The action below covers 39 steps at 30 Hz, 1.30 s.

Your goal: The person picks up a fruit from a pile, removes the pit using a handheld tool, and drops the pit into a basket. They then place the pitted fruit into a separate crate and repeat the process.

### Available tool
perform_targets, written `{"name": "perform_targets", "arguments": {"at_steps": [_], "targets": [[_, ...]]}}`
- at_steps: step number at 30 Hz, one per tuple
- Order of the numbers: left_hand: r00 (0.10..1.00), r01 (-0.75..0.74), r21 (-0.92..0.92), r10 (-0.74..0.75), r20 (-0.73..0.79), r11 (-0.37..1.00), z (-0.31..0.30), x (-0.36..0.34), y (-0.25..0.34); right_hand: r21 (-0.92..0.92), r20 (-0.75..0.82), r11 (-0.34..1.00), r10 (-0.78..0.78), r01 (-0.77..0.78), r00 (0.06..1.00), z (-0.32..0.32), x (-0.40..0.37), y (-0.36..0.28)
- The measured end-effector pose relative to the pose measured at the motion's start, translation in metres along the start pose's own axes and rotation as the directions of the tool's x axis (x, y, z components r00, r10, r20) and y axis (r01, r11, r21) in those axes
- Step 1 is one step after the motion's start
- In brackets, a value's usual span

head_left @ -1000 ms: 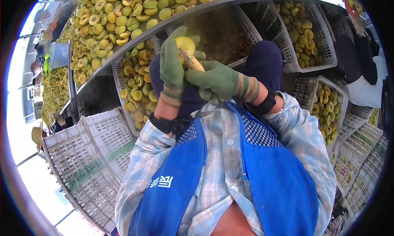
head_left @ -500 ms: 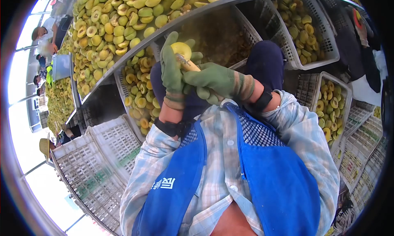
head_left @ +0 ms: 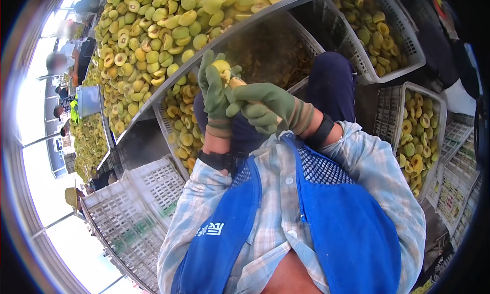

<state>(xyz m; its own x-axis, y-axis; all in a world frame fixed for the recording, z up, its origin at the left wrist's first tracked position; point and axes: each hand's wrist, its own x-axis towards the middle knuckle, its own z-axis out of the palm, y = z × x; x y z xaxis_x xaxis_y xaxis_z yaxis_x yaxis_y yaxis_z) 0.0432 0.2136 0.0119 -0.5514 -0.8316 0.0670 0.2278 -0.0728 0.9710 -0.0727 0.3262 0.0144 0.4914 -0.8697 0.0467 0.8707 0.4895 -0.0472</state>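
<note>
My left hand, in a green glove, is closed around a yellow-green peach half, which shows just above the palm between thumb and fingers. My right hand, gloved the same way, grips a pitting tool with a pale wooden handle. The tool points toward the fruit, and its metal tip is mostly hidden by the fruit and glove. Both hands are close together above my lap. The handle's rear end shows below my right fingers.
A large metal-edged table heaped with fruit halves lies ahead. Below it stand a crate with dark scraps and a fruit crate. More fruit crates are at right, with stacked white crates at left. Other people are at far left.
The view has shifted slightly, moving the surroundings rightward. The peach half has turned in my left hand, so less of its cut face shows. My right hand has rotated a little around the tool.
</note>
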Motion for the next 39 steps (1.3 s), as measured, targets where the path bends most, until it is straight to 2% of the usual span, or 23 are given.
{"name": "perform_targets", "arguments": {"at_steps": [1, 2, 3, 4, 6, 7, 10, 11, 12, 13, 16, 17, 20, 22, 25, 28, 29, 32, 33, 35, 36, 37, 39], "targets": [[0.998, -0.035, 0.049, 0.038, -0.053, 0.998, -0.001, 0.006, -0.005, -0.142, -0.097, 0.988, -0.072, 0.058, 0.993, 0.003, -0.003, -0.001], [0.991, -0.069, 0.099, 0.079, -0.106, 0.993, -0.001, 0.01, -0.005, -0.324, -0.291, 0.945, -0.143, 0.043, 0.946, 0.006, -0.004, -0.003], [0.982, 0.091, -0.094, -0.105, -0.157, 0.991, -0.004, 0.012, 0.0, -0.488, -0.455, 0.873, -0.24, -0.014, 0.858, 0.01, -0.003, -0.005], [0.976, 0.081, -0.038, -0.087, -0.198, 0.996, -0.007, 0.012, 0.004, -0.622, -0.575, 0.776, -0.359, -0.107, 0.735, 0.012, -0.002, -0.007], [0.959, 0.053, 0.073, -0.03, -0.281, 0.996, -0.016, 0.017, 0.012, -0.751, -0.603, 0.616, -0.495, -0.237, 0.625, -0.012, 0.002, -0.007], [0.947, 0.037, 0.047, -0.021, -0.319, 0.998, -0.036, 0.019, 0.009, -0.796, -0.592, 0.521, -0.565, -0.308, 0.574, -0.025, 0.004, -0.009], [0.866, 0.093, 0.117, -0.022, -0.5, 0.989, -0.093, 0.013, 0.01, -0.692, -0.649, 0.685, -0.454, -0.226, 0.61, -0.036, -0.002, -0.015], [0.81, 0.081, 0.208, 0.057, -0.583, 0.975, -0.119, 0.016, 0.006, -0.723, -0.625, 0.64, -0.446, -0.259, 0.64, -0.032, -0.006, -0.017], [0.746, 0.081, 0.295, 0.139, -0.652, 0.952, -0.15, 0.02, 0.0, -0.693, -0.653, 0.664, -0.413, -0.281, 0.634, -0.033, -0.005, -0.015], [0.77, 0.039, 0.34, 0.189, -0.61, 0.94, -0.189, 0.025, -0.008, -0.661, -0.682, 0.687, -0.38, -0.303, 0.625, -0.036, -0.004, -0.011], [0.678, 0.099, 0.571, 0.365, -0.639, 0.815, -0.183, 0.042, 0.022, -0.665, -0.679, 0.678, -0.372, -0.314, 0.634, -0.038, 0.003, 0.0], [0.736, 0.044, 0.619, 0.393, -0.551, 0.784, -0.205, 0.057, 0.016, -0.68, -0.666, 0.663, -0.381, -0.313, 0.641, -0.04, 0.005, 0.004], [0.885, -0.007, 0.872, 0.409, -0.222, 0.49, -0.219, 0.114, 0.007, -0.641, -0.693, 0.709, -0.371, -0.293, 0.618, -0.053, 0.015, 0.013], [0.948, 0.146, 0.955, 0.239, -0.209, 0.256, -0.171, 0.145, 0.025, -0.606, -0.728, 0.732, -0.354, -0.311, 0.587, -0.05, 0.018, 0.012], [0.969, 0.037, 0.997, 0.246, -0.018, -0.072, -0.157, 0.19, 0.008, -0.582, -0.733, 0.764, -0.346, -0.278, 0.585, -0.041, 0.015, 0.007], [0.969, 0.154, 0.986, 0.204, -0.14, -0.056, -0.162, 0.212, -0.009, -0.572, -0.772, 0.751, -0.357, -0.329, 0.526, -0.021, 0.014, -0.001], [0.949, 0.078, 0.997, 0.306, -0.08, 0.021, -0.169, 0.211, -0.013, -0.574, -0.774, 0.751, -0.368, -0.326, 0.515, -0.019, 0.013, -0.002], [0.962, -0.041, 0.995, 0.272, 0.016, 0.087, -0.174, 0.195, -0.002, -0.598, -0.751, 0.735, -0.376, -0.32, 0.542, -0.021, 0.018, -0.006], [0.942, -0.127, 0.981, 0.329, 0.074, 0.143, -0.184, 0.191, -0.007, -0.627, -0.73, 0.713, -0.396, -0.315, 0.557, -0.019, 0.021, -0.008], [0.873, -0.314, 0.821, 0.485, 0.052, 0.477, -0.195, 0.185, -0.023, -0.682, -0.684, 0.665, -0.434, -0.304, 0.586, -0.013, 0.029, -0.014], [0.836, -0.41, 0.684, 0.548, 0.019, 0.603, -0.192, 0.18, -0.023, -0.671, -0.658, 0.705, -0.421, -0.232, 0.625, -0.013, 0.032, -0.015], [0.921, -0.257, 0.395, 0.348, -0.177, 0.882, -0.186, 0.164, -0.028, -0.652, -0.629, 0.742, -0.412, -0.158, 0.659, -0.013, 0.035, -0.017], [0.927, -0.289, 0.683, 0.373, 0.026, 0.671, -0.162, 0.148, -0.022, -0.563, -0.607, 0.826, -0.385, -0.034, 0.695, -0.006, 0.046, -0.025]]}}
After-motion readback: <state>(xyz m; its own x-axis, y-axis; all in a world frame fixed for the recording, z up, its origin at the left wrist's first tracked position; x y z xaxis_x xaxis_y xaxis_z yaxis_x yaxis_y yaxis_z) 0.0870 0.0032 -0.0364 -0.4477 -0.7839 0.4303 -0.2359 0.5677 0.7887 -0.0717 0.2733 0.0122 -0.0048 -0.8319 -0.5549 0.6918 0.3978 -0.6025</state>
